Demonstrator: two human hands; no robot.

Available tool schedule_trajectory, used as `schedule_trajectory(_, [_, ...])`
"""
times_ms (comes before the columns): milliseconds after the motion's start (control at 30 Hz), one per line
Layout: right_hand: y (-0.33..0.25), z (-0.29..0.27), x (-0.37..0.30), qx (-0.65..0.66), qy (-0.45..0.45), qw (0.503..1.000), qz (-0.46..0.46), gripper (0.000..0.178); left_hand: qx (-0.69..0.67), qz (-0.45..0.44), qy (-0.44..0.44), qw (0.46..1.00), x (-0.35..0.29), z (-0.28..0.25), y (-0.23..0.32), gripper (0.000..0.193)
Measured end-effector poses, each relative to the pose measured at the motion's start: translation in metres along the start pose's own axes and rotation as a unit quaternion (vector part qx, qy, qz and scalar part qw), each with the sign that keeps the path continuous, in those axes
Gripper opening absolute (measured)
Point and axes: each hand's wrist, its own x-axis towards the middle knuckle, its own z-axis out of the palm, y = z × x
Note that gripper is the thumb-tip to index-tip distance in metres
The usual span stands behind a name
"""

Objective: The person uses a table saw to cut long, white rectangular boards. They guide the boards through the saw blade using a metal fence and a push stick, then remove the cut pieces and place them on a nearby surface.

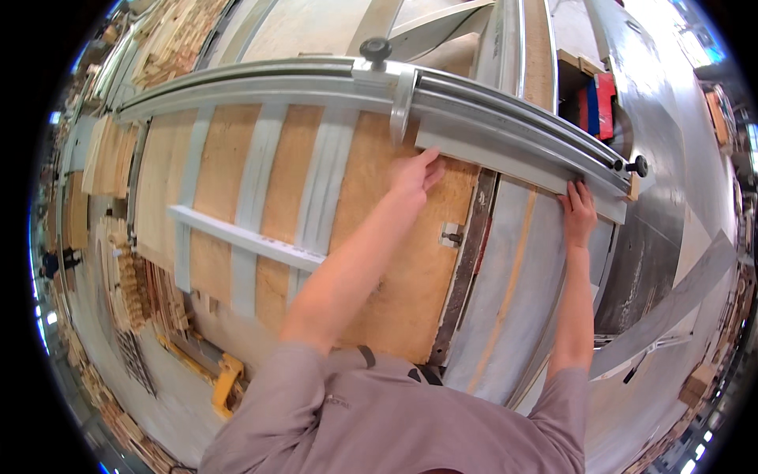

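A long pale grey board (505,162) lies along the near side of a metal fence (505,99). At its left end, the fingers of my left hand (416,174) are closed on the near edge. My right hand (579,210) grips the same edge near the right end, fingers bent over it. Just left of the board, a metal flip stop (403,107) hangs from the fence, with a black knob (376,50) beside it. Beneath my left arm is a wooden table panel (395,261) with grey strips.
A white bar (245,237) lies across the strips at left. Right of the panel runs a grey metal table (505,284). Beyond the fence stands a red and blue box (603,107). A yellow tool (227,385) sits at lower left, near stacked wood pieces (110,158).
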Motion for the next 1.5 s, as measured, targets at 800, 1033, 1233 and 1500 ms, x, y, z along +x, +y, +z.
schedule_trajectory(800, [-0.037, 0.007, 0.003, -0.006, 0.045, 0.999, 0.003, 0.035, -0.087, 0.107, 0.075, 0.988, 0.016, -0.008, -0.012, 0.034])
schedule_trajectory(1033, [-0.037, 0.007, 0.003, 0.000, 0.047, 0.999, 0.004, 0.033, -0.079, 0.095, 0.092, 0.988, 0.016, -0.005, -0.011, 0.028])
schedule_trajectory(1233, [-0.038, 0.006, 0.002, 0.005, 0.050, 0.999, -0.002, 0.034, -0.097, 0.103, 0.076, 0.987, 0.013, -0.006, -0.012, 0.026])
schedule_trajectory(1500, [-0.037, 0.003, 0.001, -0.005, 0.035, 0.999, 0.012, 0.034, -0.062, 0.088, 0.047, 0.993, -0.001, -0.010, -0.020, 0.026])
